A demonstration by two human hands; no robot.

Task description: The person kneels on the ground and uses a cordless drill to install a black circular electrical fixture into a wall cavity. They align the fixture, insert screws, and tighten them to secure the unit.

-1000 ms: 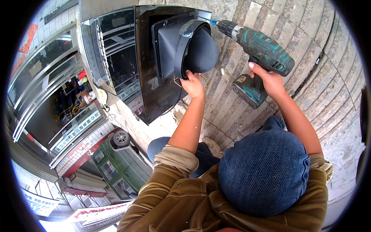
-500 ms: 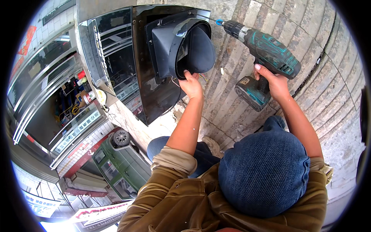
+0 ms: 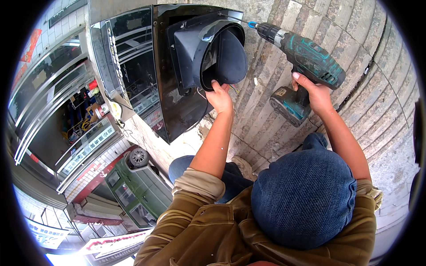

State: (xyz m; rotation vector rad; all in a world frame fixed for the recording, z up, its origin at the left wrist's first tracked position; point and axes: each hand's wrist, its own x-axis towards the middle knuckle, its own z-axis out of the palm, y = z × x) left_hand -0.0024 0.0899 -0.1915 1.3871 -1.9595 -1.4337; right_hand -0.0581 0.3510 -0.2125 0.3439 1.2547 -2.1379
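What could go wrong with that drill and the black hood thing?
The drill's long bit looks to be at the hood's corner, so it might slip and scratch something. The black hood could shift if the left hand loosened on its lower rim. Thin wires near that hand might snag.

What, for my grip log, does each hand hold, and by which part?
Right hand: cordless drill, by its handle. Left hand: dark hooded housing, by its near rim.
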